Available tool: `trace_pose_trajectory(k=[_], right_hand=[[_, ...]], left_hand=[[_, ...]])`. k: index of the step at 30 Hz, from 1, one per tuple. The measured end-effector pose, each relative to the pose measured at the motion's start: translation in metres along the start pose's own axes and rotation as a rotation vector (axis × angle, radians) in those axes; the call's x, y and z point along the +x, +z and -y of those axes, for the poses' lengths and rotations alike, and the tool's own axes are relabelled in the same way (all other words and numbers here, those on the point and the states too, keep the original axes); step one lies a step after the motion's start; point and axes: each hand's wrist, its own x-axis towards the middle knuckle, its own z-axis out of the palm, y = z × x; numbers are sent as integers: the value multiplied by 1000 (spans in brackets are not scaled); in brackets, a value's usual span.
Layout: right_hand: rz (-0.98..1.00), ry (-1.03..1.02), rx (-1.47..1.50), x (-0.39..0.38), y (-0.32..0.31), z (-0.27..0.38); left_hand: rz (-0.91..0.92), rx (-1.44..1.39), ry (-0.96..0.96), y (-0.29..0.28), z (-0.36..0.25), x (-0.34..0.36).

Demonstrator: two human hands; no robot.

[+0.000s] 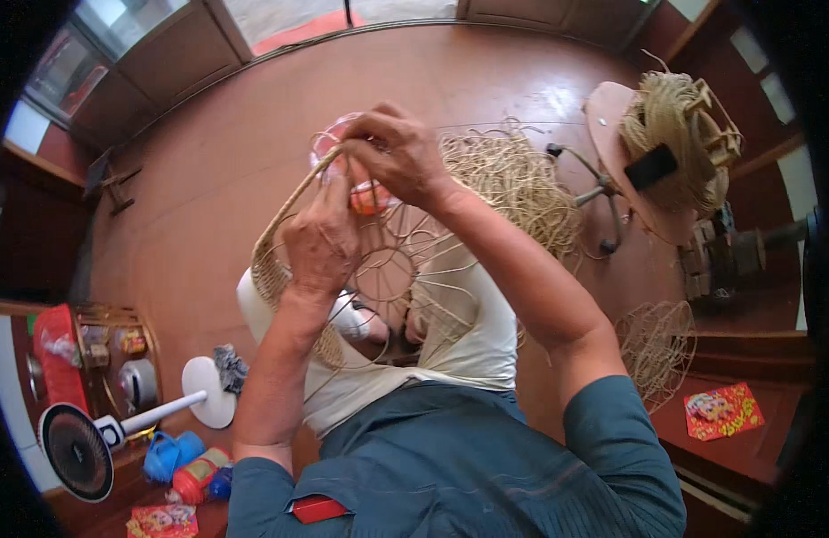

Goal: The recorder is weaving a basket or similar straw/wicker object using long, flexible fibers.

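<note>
A partly woven basket, a round wire frame with tan cord along its curved edge, rests on my lap between my thighs. My left hand is closed on the basket's left edge, fingers pointing up toward the rim. Just above it, my right hand pinches at the cord rim near the top, its fingertips partly hidden. Behind both hands is a pink and orange object, too covered to identify. A loose heap of tan cord lies beyond my right forearm.
A stool-like board at right holds cord coils and a phone. A wire frame and red paper sit lower right. A white fan, kettle and red bottle stand lower left; a doorway is at the top.
</note>
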Motion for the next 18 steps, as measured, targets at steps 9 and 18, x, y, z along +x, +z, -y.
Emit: trace_pose_trajectory(k=[9,18], right_hand=[[-112,25,-84,-104,0,61],[68,918,460,-161,7,99]], left_hand=[[-76,-49,167,-9,7,-16],[-62,-9,243,-15,15,-16]])
